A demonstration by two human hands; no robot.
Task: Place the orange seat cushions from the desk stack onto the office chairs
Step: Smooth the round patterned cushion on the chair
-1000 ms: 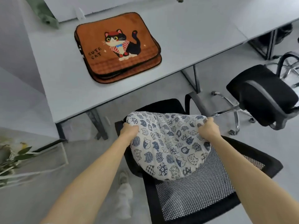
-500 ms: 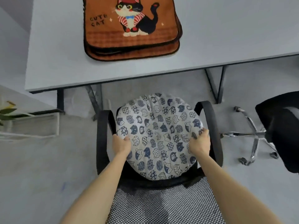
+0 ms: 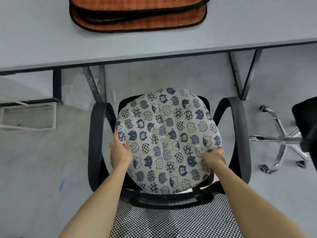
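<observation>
Currently, left hand (image 3: 120,152) and right hand (image 3: 213,158) fingers clamp the round cat-print cushion (image 3: 168,140) on the office chair (image 3: 96,143). The orange seat cushions (image 3: 137,23) lie stacked on the counter (image 3: 42,40), upper centre; likely soft, light, floppy: grip opposite edges.

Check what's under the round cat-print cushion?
The round cushion lies on the black office chair, between its armrests. Only slivers of black seat show at its edges; the rest is covered. Left hand and right hand grip its near edge.
</observation>
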